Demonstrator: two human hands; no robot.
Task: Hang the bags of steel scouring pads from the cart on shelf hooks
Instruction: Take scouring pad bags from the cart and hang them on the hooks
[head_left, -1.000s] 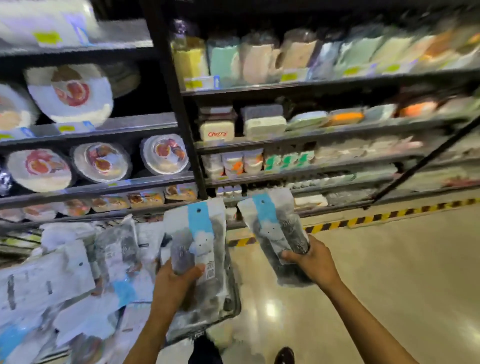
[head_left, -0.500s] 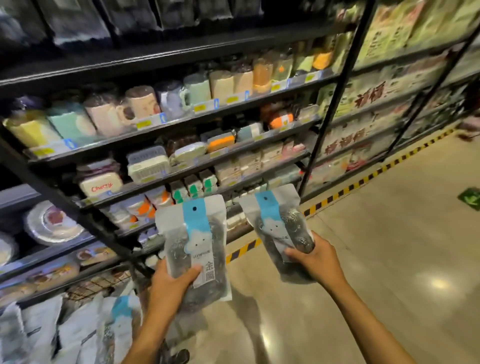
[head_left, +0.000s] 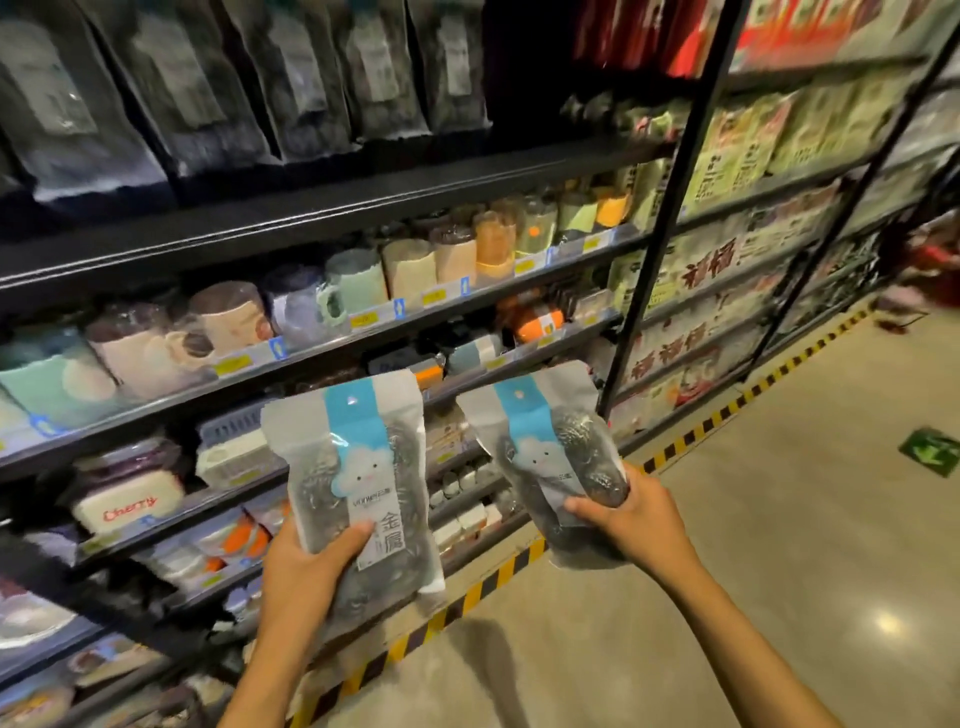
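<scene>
One bag of scouring pads (head_left: 363, 493) is gripped upright at its lower part by the left hand (head_left: 306, 566), and a second bag (head_left: 550, 457), tilted left, is gripped by the right hand (head_left: 631, 512). Both are held apart before the shelves (head_left: 332, 218), above the striped floor line (head_left: 498, 577).

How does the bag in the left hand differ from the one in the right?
The left-hand bag faces the camera flat, its white label readable; the right-hand bag leans more steeply, its label partly covered. The left hand holds its bag with the thumb across the front; the right hand wraps round its bag's lower part. Both are blue-striped packs of steel pads.
</scene>
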